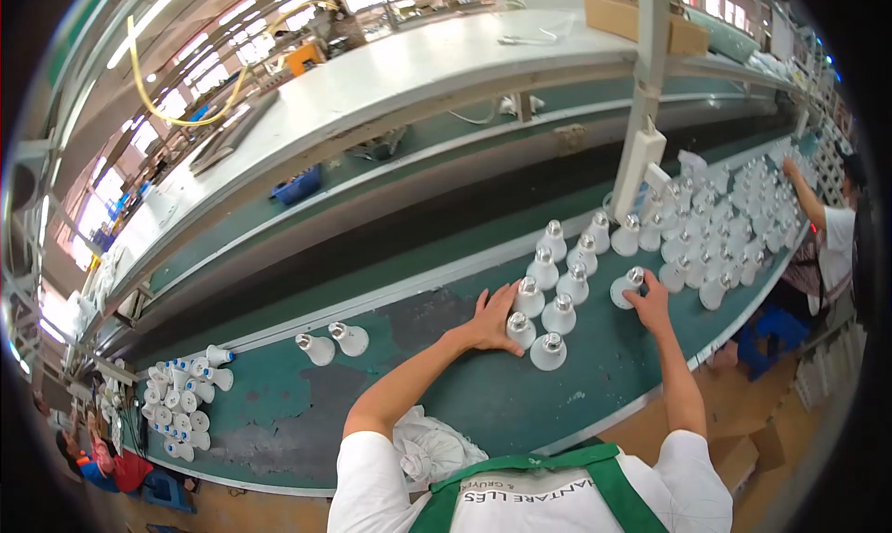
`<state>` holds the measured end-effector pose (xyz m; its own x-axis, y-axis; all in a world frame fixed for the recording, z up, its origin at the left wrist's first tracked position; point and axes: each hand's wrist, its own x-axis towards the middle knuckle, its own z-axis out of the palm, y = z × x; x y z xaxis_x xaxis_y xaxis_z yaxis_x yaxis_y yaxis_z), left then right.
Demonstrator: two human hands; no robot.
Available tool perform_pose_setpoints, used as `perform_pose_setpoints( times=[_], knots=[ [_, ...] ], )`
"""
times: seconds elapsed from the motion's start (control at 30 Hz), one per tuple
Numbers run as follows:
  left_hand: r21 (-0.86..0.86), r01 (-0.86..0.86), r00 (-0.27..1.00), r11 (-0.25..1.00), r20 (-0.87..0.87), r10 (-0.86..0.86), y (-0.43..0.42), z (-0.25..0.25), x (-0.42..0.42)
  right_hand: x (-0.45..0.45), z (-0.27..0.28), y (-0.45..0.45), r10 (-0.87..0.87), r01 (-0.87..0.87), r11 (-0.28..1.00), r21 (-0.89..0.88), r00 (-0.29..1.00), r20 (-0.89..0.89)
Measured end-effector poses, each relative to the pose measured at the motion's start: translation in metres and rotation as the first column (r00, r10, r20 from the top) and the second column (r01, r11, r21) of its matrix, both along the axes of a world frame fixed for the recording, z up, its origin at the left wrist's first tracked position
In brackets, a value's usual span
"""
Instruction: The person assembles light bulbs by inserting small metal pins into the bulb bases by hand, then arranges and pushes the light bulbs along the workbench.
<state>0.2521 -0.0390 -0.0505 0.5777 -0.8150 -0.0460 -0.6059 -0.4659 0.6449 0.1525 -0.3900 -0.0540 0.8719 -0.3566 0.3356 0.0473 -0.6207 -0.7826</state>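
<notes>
White light bulbs with silver screw caps stand upright on the green bench top. My left hand [491, 323] lies along the left side of a small cluster, thumb and fingers spread, next to a light bulb [520, 329] at its near left edge. To the right of this cluster, my right hand [652, 302] has its thumb and fingers around another light bulb [627, 289], which stands upright and apart from the others. Behind it, more bulbs such as this one [625, 236] continue the cluster towards the post.
A dense group of bulbs [715, 236] fills the right end, where another person's arm [806, 194] reaches in. Two bulbs [349, 339] stand left of centre. White cones [181, 398] lie at the far left. A white post [641, 124] rises behind. A crumpled white cloth [432, 445] lies near my body.
</notes>
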Motion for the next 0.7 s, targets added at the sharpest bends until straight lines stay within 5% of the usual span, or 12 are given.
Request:
perform_pose_setpoints(
  times=[0.2, 0.33, 0.7],
  knots=[
    [-0.025, 0.061, 0.998, 0.998, 0.003, -0.061, -0.072, -0.008, -0.011, -0.041, 0.003, -0.021, -0.221, 0.212, 0.971, -0.112, 0.972, -0.073],
    [-0.062, 0.089, 0.996, 0.994, -0.027, -0.091, -0.119, -0.003, -0.028, -0.054, -0.009, -0.034, -0.351, 0.354, 0.912, -0.208, 0.935, 0.05],
    [-0.204, 0.125, 0.991, 0.971, 0.074, -0.112, -0.224, -0.022, -0.015, -0.053, -0.012, -0.037, -0.426, 0.452, 0.868, -0.206, 0.891, 0.16]
  ],
)
